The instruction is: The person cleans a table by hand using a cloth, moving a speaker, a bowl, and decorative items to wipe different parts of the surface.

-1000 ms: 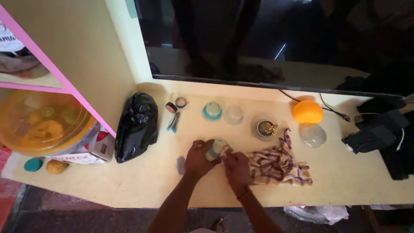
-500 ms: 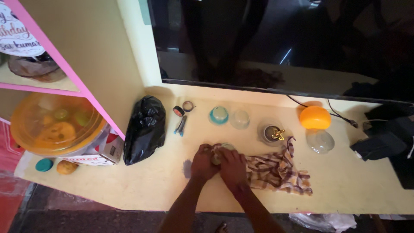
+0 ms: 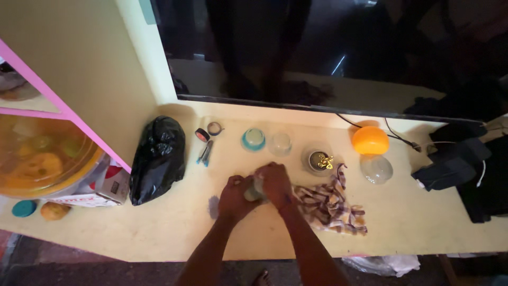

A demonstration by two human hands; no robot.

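My left hand (image 3: pixel 234 197) grips a small clear glass (image 3: pixel 251 191) near the front middle of the yellow counter (image 3: pixel 174 228). My right hand (image 3: pixel 273 182) lies over the top of that glass, pressing one end of a checked cloth (image 3: pixel 330 205) onto it. The rest of the cloth trails to the right on the counter. Most of the glass is hidden by both hands.
Behind the hands stand a blue-rimmed glass (image 3: pixel 253 139), a clear glass (image 3: pixel 279 143), a small pot with a gold item (image 3: pixel 318 160), an orange dome (image 3: pixel 370 140) and a clear dome (image 3: pixel 376 169). A black bag (image 3: pixel 157 158) lies left; dark items (image 3: pixel 455 161) right.
My right hand has moved from beside the glass to on top of it, carrying the cloth end along. My left hand keeps hold of the glass. The view has shifted slightly.
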